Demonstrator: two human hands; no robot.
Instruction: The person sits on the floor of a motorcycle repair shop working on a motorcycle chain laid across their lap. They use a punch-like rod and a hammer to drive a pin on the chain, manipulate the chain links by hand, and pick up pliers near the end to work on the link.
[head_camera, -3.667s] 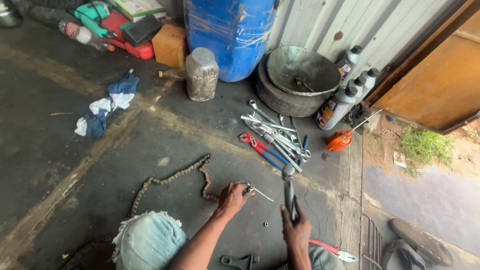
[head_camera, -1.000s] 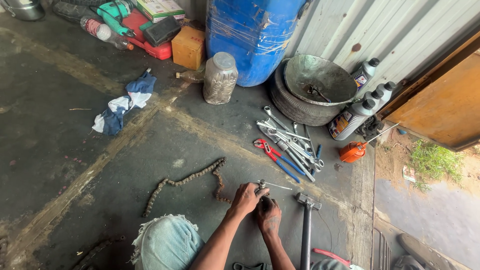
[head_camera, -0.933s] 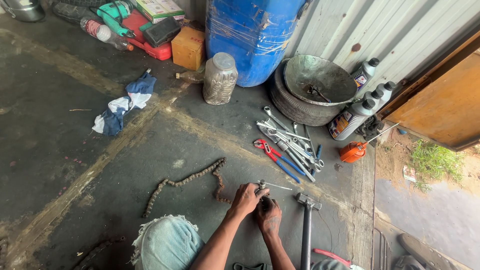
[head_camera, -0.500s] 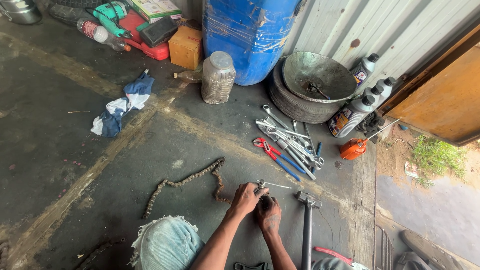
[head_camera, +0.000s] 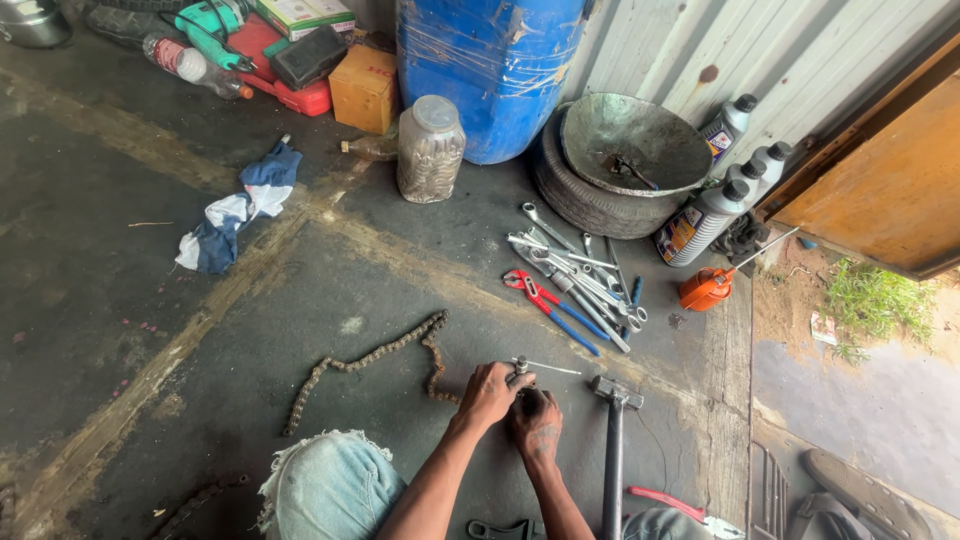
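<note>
At lower centre of the frame, the near end of a greasy chain (head_camera: 372, 358) on the floor is being pinched by the left hand (head_camera: 489, 392) and right hand (head_camera: 537, 426), and, judged heavy, limp and slippery, it is best being gripped by its side plates.

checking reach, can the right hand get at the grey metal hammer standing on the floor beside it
Probably yes: the right hand is close to the grey metal hammer, with only bare dark floor between them, though both hands are busy on a small metal part.

Beyond my knee: a blue drum (head_camera: 490, 70), a jar (head_camera: 430, 150), a rag (head_camera: 240, 205), spanners (head_camera: 575, 270), a hammer (head_camera: 613, 450), oil bottles (head_camera: 705, 215).
</note>
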